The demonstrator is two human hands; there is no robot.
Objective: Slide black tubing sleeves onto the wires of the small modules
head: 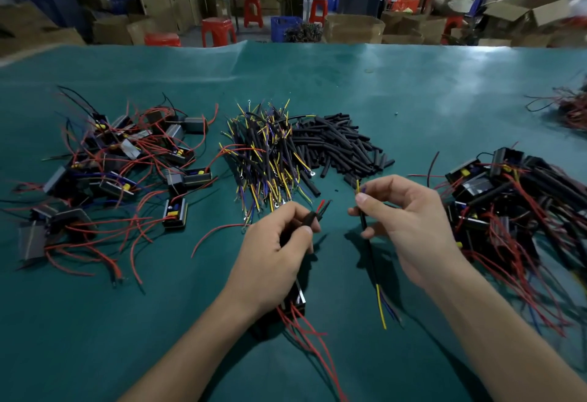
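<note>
My left hand grips a black tubing sleeve with red and black wire tips poking out of its top. Those wires belong to a small black module that hangs below my left wrist, red leads trailing toward me. My right hand pinches a thin sleeved wire bundle; yellow and blue ends stick out above my thumb and below near the table. The two hands are held a short gap apart above the green mat.
A pile of loose black sleeves lies ahead, beside a heap of yellow and purple sleeved wires. Modules with red wires are piled at left and at right. Stools, boxes and people are beyond the table.
</note>
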